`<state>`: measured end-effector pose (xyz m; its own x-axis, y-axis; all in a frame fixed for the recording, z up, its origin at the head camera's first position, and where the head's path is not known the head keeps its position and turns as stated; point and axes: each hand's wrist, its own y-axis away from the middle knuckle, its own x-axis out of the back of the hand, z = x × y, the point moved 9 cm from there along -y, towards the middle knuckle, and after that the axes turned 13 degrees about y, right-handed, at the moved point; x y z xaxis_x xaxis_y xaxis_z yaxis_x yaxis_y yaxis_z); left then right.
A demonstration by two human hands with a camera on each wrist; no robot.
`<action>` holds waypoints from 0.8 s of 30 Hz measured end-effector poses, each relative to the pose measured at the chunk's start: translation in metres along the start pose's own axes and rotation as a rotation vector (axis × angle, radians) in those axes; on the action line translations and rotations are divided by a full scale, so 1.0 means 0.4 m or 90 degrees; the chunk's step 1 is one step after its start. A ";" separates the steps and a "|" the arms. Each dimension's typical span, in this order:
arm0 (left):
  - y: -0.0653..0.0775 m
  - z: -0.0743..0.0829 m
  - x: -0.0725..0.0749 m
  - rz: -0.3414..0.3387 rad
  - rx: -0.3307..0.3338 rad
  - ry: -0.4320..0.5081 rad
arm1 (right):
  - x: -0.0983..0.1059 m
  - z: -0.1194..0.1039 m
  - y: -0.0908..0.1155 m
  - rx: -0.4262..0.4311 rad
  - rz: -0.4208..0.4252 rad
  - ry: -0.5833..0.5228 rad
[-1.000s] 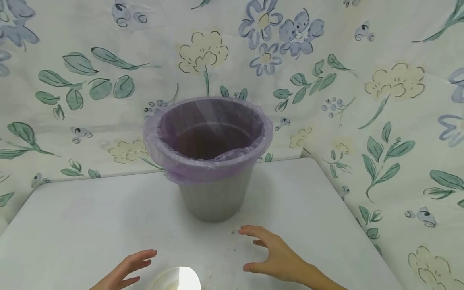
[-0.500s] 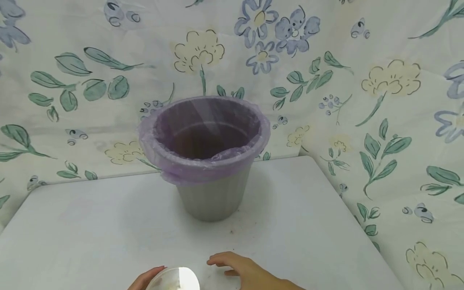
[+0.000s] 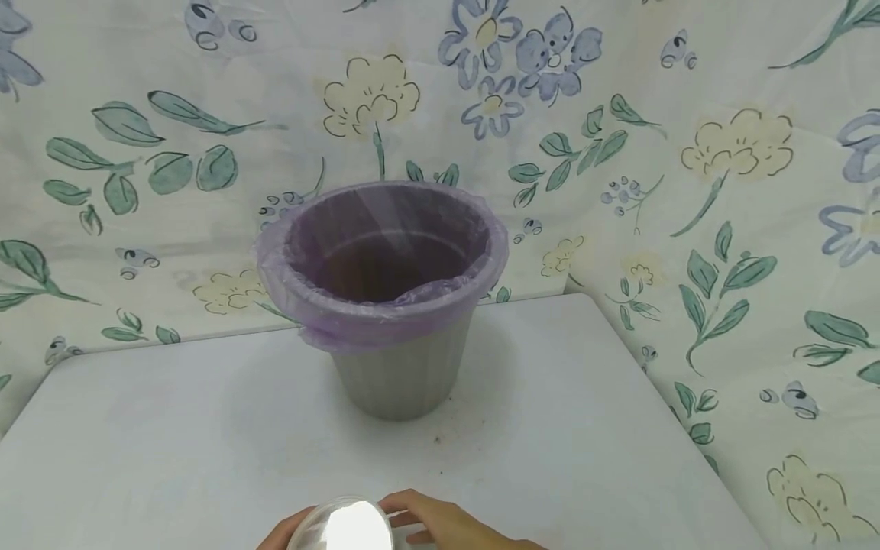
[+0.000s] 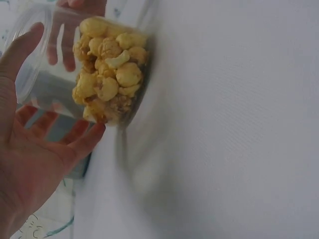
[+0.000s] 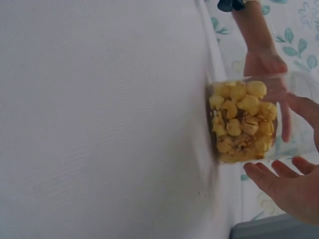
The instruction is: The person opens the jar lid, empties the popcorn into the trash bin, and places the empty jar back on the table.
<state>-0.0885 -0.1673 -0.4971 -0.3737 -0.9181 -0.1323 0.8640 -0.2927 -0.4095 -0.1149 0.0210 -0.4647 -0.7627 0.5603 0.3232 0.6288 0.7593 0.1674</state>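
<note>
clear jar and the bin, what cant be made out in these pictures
Head view: lower part of the jar, cut off by the bottom edge.
Head view: bottom inside the bin, behind its near rim and in shadow.
Right wrist view: part of the jar's top, past the right edge.

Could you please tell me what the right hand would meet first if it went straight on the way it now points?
Most likely the clear container: in the head view the right hand points toward its side from very near. Whether they already touch is hard to tell.
</note>
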 end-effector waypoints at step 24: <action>-0.258 0.145 -0.114 -0.045 0.207 -0.165 | 0.171 -0.095 0.033 0.134 0.222 0.129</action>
<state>-0.1410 -0.1109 -0.3965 -0.3746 -0.9173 0.1351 0.9162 -0.3886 -0.0977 -0.1528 0.0567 -0.4050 -0.4525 0.7343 0.5060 0.7826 0.5990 -0.1694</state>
